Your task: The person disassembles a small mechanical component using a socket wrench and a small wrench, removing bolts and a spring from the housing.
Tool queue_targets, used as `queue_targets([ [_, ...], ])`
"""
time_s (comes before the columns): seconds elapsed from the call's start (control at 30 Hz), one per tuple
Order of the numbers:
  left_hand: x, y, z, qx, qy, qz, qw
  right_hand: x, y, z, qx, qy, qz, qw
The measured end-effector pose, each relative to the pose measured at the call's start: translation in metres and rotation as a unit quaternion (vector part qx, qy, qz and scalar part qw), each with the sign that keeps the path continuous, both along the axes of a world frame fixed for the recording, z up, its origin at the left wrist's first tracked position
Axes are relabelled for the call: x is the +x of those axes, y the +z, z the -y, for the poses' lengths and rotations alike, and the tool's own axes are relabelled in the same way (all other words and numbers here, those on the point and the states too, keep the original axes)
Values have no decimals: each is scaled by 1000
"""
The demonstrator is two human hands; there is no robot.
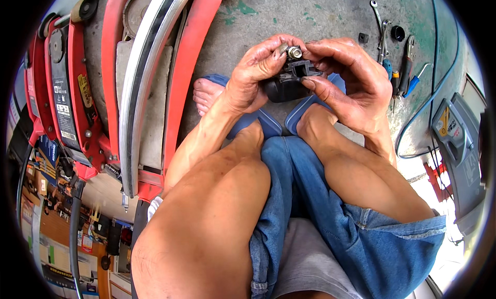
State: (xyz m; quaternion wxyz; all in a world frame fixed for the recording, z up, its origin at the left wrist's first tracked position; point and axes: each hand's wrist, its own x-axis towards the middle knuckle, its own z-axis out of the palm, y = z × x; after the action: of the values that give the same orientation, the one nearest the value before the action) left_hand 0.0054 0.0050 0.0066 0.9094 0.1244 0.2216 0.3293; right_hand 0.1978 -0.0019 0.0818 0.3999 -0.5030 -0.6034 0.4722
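Note:
Above my feet, both hands hold a small black mechanical part (pixel 285 91) with a rounded lower body and a squared, slotted top. A metal bolt with a nut (pixel 294 53) sits at its upper end. My left hand (pixel 253 71) is closed round the part's left side, its thumb near the nut. On the other side my right hand (pixel 354 82) grips it between thumb and fingers. The part's exact kind is unclear, and the fingers hide some of it.
A wrench (pixel 376 12), a ratchet (pixel 384 38), pliers (pixel 407 61), a screwdriver (pixel 395 83) and a black ring-shaped piece (pixel 398 33) lie at right. A blue hose (pixel 448 77) curves past a grey case (pixel 454 131). Red floor jacks (pixel 75 87) and a curved silver-and-black strip (pixel 147 71) stand left.

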Motion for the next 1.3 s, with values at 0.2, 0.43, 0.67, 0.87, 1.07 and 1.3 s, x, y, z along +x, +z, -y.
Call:
queue_targets([
  [0.2,-2,6,-2,-2,-13,-30,999,0,-3,1,-7,-1,-13,1000],
  [0.43,-3,8,-3,5,-10,-40,999,0,-2,2,-10,-5,-31,999],
  [0.67,-4,5,-3,16,7,2,1000,-1,-1,2,-20,-8,-38,999],
  [0.87,-4,3,0,14,14,-12,1000,-1,-2,2,-21,-6,-38,999],
  [1.07,-4,7,-1,19,17,-59,998,2,-5,3,-21,-12,-40,999],
  [1.3,-7,9,-7,93,30,-167,981,4,-7,2,-27,-23,-27,999],
])
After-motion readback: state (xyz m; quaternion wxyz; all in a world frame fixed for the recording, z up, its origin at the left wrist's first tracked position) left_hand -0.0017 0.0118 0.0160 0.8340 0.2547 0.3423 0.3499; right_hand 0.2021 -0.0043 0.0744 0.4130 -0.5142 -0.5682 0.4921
